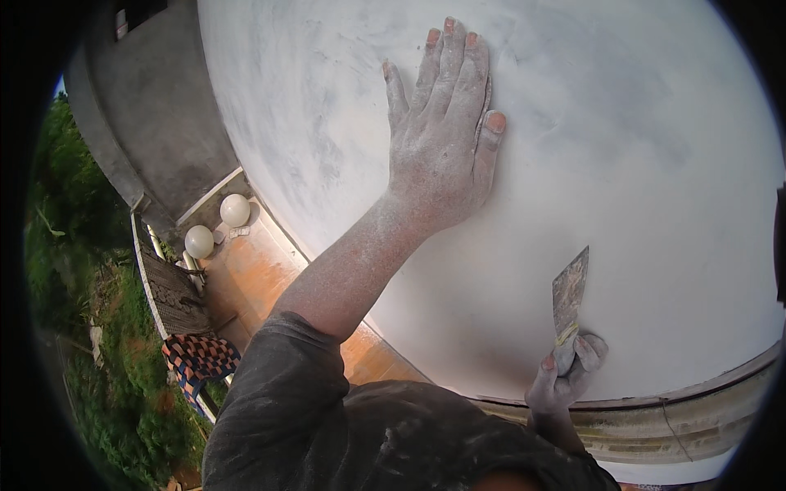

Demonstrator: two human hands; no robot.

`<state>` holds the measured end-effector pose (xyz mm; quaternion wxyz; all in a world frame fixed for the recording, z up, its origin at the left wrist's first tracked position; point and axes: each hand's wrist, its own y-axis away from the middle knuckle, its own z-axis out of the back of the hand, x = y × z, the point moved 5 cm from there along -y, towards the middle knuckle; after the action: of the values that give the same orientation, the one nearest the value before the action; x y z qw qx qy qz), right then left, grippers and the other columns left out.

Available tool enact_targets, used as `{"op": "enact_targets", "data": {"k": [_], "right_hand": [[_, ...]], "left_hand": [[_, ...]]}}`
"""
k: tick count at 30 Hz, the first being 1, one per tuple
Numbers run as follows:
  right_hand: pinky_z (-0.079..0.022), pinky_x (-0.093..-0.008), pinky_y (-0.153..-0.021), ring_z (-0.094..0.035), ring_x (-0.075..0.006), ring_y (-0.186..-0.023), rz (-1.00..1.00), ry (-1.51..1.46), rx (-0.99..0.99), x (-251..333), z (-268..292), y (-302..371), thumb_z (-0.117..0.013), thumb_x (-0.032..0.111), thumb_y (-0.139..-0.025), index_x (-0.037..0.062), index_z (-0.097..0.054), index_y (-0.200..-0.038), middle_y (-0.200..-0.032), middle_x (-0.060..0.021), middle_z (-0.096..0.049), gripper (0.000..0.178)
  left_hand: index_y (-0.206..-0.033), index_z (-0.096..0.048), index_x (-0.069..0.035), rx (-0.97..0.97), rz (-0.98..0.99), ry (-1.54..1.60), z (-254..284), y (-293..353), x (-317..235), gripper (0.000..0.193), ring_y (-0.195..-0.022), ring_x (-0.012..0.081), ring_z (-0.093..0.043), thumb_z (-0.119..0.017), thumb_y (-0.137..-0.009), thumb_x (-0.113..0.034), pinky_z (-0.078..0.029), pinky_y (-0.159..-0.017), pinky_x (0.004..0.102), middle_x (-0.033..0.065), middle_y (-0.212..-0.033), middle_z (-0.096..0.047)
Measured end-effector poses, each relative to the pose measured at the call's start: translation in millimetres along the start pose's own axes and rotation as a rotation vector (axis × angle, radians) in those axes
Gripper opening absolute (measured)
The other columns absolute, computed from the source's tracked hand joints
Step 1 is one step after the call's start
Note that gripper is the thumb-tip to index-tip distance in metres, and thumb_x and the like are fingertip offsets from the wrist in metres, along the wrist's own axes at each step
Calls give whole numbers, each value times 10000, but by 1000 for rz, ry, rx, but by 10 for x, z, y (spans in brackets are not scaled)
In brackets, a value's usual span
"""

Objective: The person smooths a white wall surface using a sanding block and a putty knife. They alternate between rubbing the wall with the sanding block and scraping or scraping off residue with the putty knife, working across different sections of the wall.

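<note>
Your left hand [442, 139] lies flat against the white wall [639, 123], palm down, high in the view. Its fingers [454, 65] are stretched out straight and kept close together, with the thumb lying alongside on the right; they grip nothing and only press on the plaster. The hand and the forearm below it are dusted with white powder, and a dark grey sleeve [278, 393] covers the upper arm.

Your right hand [565, 380] sits lower and to the right, near the bottom edge of the wall. Its fingers [591, 348] are curled tight around the handle of a putty knife [569, 299], whose blade points up and tilts slightly right. The blade is smeared grey and lies close to the wall; you cannot tell whether it touches it.

Below the right hand runs a pale ledge [696, 417]. Far down on the left you see an orange floor [254, 278], two white globes [217, 225] beside it, a chequered cloth [201, 360], and green plants [74, 213] beyond.
</note>
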<state>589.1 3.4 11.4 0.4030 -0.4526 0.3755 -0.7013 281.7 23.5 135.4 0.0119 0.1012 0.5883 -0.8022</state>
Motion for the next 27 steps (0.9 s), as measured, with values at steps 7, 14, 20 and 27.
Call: {"op": "enact_targets", "data": {"k": [7, 14, 20, 27], "right_hand": [[-434, -378, -795, -474, -251, -982, 133, 257, 12, 229, -77, -177, -728, 85, -869, 120, -581, -1284, -1102, -113, -455, 442], [-426, -332, -715, -478, -229, -923, 300, 235, -106, 349, -116, -355, -737, 16, -865, 128, -614, -1284, -1129, -119, -451, 450], [-423, -341, -767, -462, -234, -980, 278, 351, -129, 304, -122, -355, -725, 57, -894, 122, -594, -1329, -1167, -111, -452, 459], [-436, -314, -793, -464, -226, -1056, 288, 318, -60, 227, -120, -293, -717, 24, -883, 128, -577, -1354, -1198, -123, -448, 502]], "left_hand": [[-1551, -321, 73, 35, -33, 183, -226, 465, -69, 625, -1563, 439, -137, -454, -1057, -287, -29, -1196, 710, 317, -1622, -259], [-1560, -244, 99, 110, -37, 207, -291, 729, -122, 680, -1541, 508, -111, -291, -1107, -406, -35, -1181, 708, 364, -1615, -207], [-1555, -241, 122, -86, -30, 181, -125, 42, 28, 702, -1538, 518, -127, -282, -1110, -419, -32, -1177, 719, 385, -1607, -203], [-1563, -251, 97, -21, -43, 180, -99, 176, 30, 671, -1556, 462, -132, -466, -1055, -284, -69, -1183, 722, 314, -1635, -226]]}}
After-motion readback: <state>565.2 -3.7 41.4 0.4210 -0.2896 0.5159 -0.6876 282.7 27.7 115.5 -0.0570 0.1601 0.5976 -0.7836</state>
